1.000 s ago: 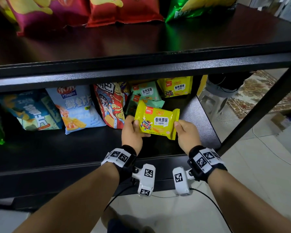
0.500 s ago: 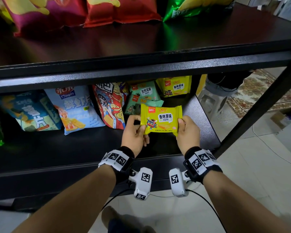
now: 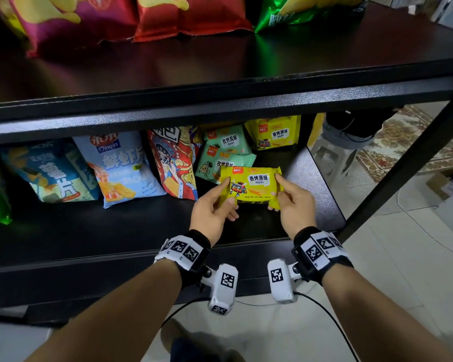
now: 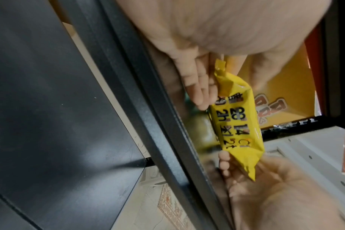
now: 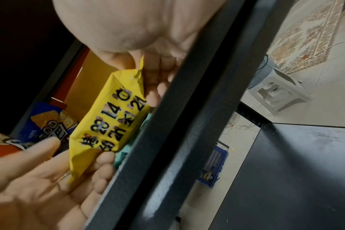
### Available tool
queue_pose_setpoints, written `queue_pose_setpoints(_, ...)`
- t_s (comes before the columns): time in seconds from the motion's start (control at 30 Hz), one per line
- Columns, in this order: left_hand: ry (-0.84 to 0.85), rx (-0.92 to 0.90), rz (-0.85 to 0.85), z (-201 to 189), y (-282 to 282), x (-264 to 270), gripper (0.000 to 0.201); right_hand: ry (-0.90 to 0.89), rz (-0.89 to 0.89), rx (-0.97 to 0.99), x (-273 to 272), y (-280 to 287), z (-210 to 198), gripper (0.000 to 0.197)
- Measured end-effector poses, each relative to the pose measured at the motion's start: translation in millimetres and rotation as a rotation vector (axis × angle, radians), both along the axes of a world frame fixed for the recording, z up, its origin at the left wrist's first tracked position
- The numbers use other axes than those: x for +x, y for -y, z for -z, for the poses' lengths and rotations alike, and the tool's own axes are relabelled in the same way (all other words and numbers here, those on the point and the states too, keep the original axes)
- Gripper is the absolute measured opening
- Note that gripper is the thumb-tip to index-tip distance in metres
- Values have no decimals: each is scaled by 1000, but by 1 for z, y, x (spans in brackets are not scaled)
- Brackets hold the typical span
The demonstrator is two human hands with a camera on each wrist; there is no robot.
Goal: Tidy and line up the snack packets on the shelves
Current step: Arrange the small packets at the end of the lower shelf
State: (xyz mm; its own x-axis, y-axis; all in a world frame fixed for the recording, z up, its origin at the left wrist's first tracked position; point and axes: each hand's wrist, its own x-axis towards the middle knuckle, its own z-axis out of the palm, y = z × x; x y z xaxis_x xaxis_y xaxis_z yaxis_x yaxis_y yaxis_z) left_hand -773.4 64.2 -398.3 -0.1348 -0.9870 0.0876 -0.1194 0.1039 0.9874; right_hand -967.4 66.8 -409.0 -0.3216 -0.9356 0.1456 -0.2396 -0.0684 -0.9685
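Both hands are up at the lower black metal shelf, wrist trackers showing. The left hand pinches the left end of a small glossy yellow snack packet, thumb on the face, fingers curled behind; the right hand clamps the right end the same way. The packet sits level, face up, over the shelf's right side, possibly just clear of the surface. Behind it lie two mint-green packets, a second yellow packet, then red and blue bags leaning leftward.
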Motion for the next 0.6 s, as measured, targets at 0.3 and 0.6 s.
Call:
queue_pose_setpoints(0.3, 130, -57, -82, 0, 1, 3, 62, -376, -208, 78, -2, -10, -6, 74)
queue_pose_setpoints(0.6, 236, -300, -135, -27, 3, 7, 37, -276, -31, -22, -11, -15, -17, 6)
